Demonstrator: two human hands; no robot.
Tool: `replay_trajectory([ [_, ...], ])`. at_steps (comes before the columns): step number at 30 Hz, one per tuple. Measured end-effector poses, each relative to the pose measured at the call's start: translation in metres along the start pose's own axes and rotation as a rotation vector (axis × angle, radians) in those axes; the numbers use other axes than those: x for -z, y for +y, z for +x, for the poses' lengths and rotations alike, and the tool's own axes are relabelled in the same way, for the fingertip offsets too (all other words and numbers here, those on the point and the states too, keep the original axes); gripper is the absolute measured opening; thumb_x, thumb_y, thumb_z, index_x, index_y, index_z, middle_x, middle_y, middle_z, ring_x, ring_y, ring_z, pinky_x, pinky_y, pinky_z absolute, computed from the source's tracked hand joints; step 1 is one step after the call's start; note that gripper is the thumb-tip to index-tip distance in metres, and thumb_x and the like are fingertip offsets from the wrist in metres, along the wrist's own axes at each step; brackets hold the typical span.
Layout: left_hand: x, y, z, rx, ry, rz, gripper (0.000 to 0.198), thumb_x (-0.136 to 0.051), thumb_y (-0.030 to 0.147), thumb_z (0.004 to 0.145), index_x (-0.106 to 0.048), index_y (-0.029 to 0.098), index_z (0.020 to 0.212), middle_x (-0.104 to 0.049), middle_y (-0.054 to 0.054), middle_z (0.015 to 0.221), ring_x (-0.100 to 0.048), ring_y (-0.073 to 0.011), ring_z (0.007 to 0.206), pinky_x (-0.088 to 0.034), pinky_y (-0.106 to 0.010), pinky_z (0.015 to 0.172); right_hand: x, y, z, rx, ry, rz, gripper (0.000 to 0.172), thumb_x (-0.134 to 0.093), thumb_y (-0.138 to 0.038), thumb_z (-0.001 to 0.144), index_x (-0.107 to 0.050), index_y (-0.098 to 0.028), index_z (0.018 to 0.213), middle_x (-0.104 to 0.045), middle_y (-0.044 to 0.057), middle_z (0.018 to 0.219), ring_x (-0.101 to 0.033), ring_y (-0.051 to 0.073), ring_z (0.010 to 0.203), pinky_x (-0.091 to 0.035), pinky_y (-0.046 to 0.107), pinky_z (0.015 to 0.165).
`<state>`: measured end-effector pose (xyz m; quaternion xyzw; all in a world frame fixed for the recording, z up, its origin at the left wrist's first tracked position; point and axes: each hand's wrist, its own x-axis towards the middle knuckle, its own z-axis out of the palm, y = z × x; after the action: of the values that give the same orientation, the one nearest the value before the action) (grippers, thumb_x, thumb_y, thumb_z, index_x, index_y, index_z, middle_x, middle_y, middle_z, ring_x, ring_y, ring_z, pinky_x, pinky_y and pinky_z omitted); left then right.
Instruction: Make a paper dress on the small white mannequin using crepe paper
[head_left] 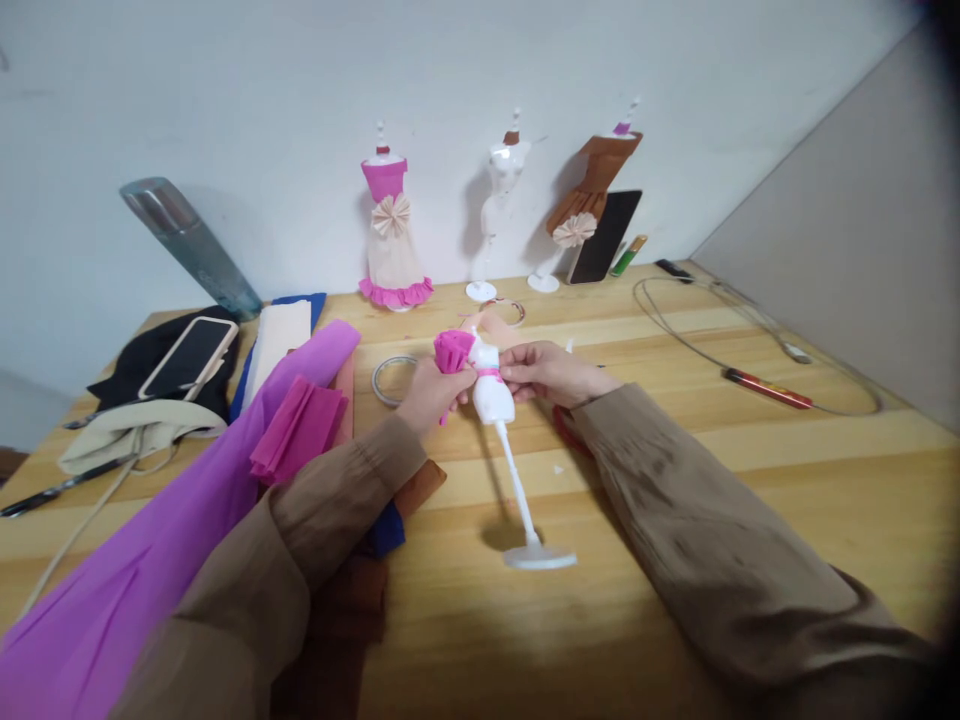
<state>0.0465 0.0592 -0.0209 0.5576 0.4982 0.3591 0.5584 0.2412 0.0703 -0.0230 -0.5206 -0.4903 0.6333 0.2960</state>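
Observation:
A small white dress-form mannequin is tilted over the table between my hands, its round base toward me. A narrow pink strip runs round its waist. My left hand is closed at the mannequin's left side, with gathered pink crepe paper in its fingers and bunched above them. From the other side my right hand pinches at the waist, where the pink strip meets its fingertips. The fingers partly hide the strip's ends.
Along the wall stand a pink-dressed mannequin, a bare mannequin and a brown-dressed mannequin. A roll of tape lies behind my left hand. Purple paper, folded pink paper and a phone are at left; a cable is at right.

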Motion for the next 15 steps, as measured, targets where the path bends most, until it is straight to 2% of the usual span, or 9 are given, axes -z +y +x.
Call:
replay_trajectory([
  [6, 0.007, 0.022, -0.009, -0.111, -0.081, -0.208, 0.016, -0.063, 0.018, 0.073, -0.054, 0.018, 0.060, -0.051, 0.005, 0.047, -0.042, -0.0055, 0.040, -0.030, -0.019, 0.041, -0.004, -0.017, -0.017, 0.157, 0.030, 0.129, 0.049, -0.097, -0.046, 0.044, -0.071, -0.015, 0.072, -0.069, -0.001, 0.062, -0.061, 0.008, 0.050, -0.053, 0.018, 0.050],
  [10, 0.011, 0.035, -0.017, -0.171, -0.191, -0.250, 0.015, -0.065, 0.021, 0.068, -0.054, 0.018, 0.059, -0.051, 0.005, 0.046, -0.040, -0.0050, 0.038, -0.030, -0.020, 0.040, -0.007, -0.027, -0.029, 0.237, -0.064, 0.105, 0.045, -0.095, -0.047, 0.049, -0.070, -0.015, 0.068, -0.065, -0.002, 0.056, -0.056, 0.008, 0.048, -0.049, 0.020, 0.049],
  [15, 0.016, 0.040, -0.024, -0.133, -0.383, -0.294, 0.023, -0.071, 0.032, 0.064, -0.053, 0.018, 0.060, -0.051, 0.005, 0.043, -0.040, -0.0059, 0.037, -0.029, -0.021, 0.039, -0.009, -0.030, -0.033, 0.323, -0.174, -0.075, 0.057, -0.088, -0.066, 0.049, -0.069, -0.017, 0.072, -0.068, 0.001, 0.063, -0.059, 0.012, 0.056, -0.051, 0.026, 0.058],
])
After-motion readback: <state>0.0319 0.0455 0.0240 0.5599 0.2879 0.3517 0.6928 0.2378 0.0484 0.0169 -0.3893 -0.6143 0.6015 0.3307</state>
